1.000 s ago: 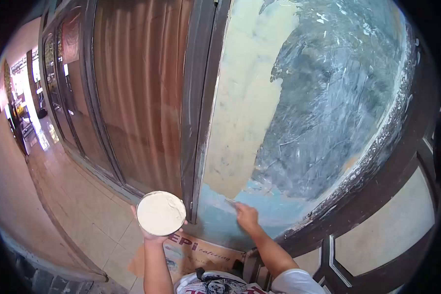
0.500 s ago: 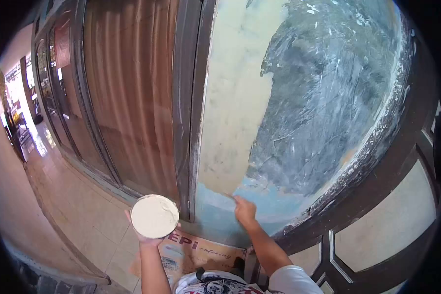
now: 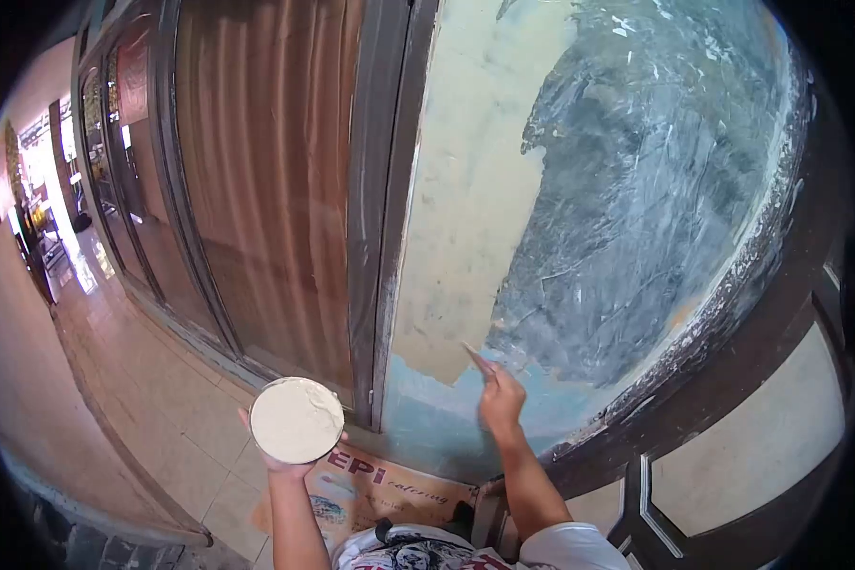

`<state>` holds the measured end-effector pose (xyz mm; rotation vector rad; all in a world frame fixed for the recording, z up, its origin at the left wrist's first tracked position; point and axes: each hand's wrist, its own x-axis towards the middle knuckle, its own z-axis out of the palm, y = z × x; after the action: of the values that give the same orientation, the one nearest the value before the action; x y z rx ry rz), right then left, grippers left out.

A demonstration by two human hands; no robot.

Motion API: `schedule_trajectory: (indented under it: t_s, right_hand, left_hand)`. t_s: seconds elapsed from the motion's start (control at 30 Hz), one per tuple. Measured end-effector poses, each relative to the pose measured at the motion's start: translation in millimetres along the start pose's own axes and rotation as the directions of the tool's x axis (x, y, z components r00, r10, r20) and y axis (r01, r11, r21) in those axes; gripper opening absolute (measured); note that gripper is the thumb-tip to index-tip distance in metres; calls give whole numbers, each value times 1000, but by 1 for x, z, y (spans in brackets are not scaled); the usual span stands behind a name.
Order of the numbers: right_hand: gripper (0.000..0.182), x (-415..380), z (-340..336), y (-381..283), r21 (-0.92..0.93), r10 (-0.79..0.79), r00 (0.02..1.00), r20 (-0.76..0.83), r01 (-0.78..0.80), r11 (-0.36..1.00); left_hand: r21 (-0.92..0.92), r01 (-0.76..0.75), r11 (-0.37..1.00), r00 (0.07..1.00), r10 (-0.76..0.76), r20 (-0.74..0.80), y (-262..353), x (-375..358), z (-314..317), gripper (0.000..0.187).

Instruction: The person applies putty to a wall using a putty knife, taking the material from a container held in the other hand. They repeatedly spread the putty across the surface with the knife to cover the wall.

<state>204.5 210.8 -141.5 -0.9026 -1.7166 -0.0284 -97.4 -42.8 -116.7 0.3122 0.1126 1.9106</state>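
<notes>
A round container of cream-coloured paste [image 3: 297, 420] rests in my left hand [image 3: 290, 463], whose fingers wrap round its sides from below. My right hand [image 3: 502, 399] grips a thin scraper [image 3: 479, 359], its tip at the lower part of the wall. Cream paste [image 3: 465, 209] covers the wall's left strip and ends in a ragged lower edge near the scraper. To the right the wall shows a rough grey surface [image 3: 627, 218], and below lies a light blue band [image 3: 427, 408].
A dark-framed window [image 3: 266, 190] with a brown curtain stands left of the wall. Dark panelling with pale insets [image 3: 750, 437] curves along the right. A printed banner [image 3: 389, 489] lies on the tiled floor [image 3: 180, 408] by my feet. A pale low wall runs at far left.
My right hand has moved up and slightly right with the scraper, which now shows more clearly. The view has shifted a little; my left hand still holds the container.
</notes>
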Motion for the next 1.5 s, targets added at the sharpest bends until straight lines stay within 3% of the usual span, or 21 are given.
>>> schedule_trajectory:
  t_s: [0.07,0.17,0.27,0.33,0.4,0.47,0.57,0.67,0.73,0.8,0.9,0.93,0.97,1.03,1.13,1.2,1.27,1.33,1.4,1.47,1.5]
  right_hand:
    - [20,0,-6,-9,12,-41,999,-10,41,999]
    - [20,-53,8,4,-8,-23,940,341,27,1000]
    - [21,-59,21,40,-111,24,932,362,17,994]
    - [21,-22,-1,33,-114,56,961,271,-26,993]
    - [19,12,-32,10,-16,88,996,15,-87,996]
    - [18,11,-39,-1,37,141,990,9,-141,989]
    - [16,-37,-20,3,11,57,961,269,-62,998]
    - [14,-66,7,28,-109,57,911,408,-13,994]
    - [15,-41,8,45,-80,29,955,296,-6,997]
    - [21,14,-26,11,-156,86,995,57,-77,985]
    - [19,23,-46,-8,-70,-1,1000,6,2,998]
    - [19,9,-37,-1,-69,-1,1000,6,1,998]
    - [19,-18,-22,9,-83,8,992,125,3,997]
    - [18,-53,-5,15,-103,74,949,307,-44,994]
    - [18,-35,2,39,-226,140,964,224,-89,970]
    - [18,15,-28,6,-173,189,965,181,-158,972]
    - [18,32,-46,-1,-47,90,996,11,-89,995]
    - [18,14,-43,5,-68,65,998,14,-64,996]
    - [18,-29,-21,29,-101,52,976,212,-31,994]
    - [18,-43,-13,17,-28,86,966,244,-81,996]
    - [18,-43,-9,17,-135,127,941,314,-88,987]
  left_hand:
    - [-44,-25,999,1000,25,-11,-2,-1,3,101]
    - [-71,-41,997,995,34,-91,-2,-2,1,101]
    - [62,29,998,998,-32,55,-1,5,-6,102]
    - [67,40,997,996,-44,72,-3,8,-2,104]
    - [-18,24,1000,1000,-25,-7,-10,6,8,105]
    - [58,23,998,996,-18,-82,-13,9,11,103]
    - [43,56,997,998,-56,-6,-17,17,2,106]
    - [-30,104,994,994,-102,48,-21,18,0,110]
    - [-105,149,983,986,-140,90,-20,19,3,109]
    - [-55,121,991,992,-120,28,-22,16,10,106]
    - [-1,81,997,995,-80,-65,-24,13,12,102]
    - [-5,65,998,994,-65,-93,-24,12,12,103]
    - [-5,64,998,994,-64,-92,-22,13,5,103]
    - [-27,102,994,994,-101,30,-21,13,-11,106]
    - [3,95,995,994,-95,50,-20,13,-11,106]
    - [40,89,995,996,-88,-21,-21,11,6,101]
    - [-69,67,995,991,-75,-113,-22,9,11,101]
    - [-2,68,998,998,-68,-13,-22,14,-5,100]
    - [-21,96,995,994,-95,54,-23,16,-14,108]
    - [-55,112,992,993,-111,28,-27,16,-13,109]
    - [-77,131,988,991,-129,27,-29,17,-7,110]
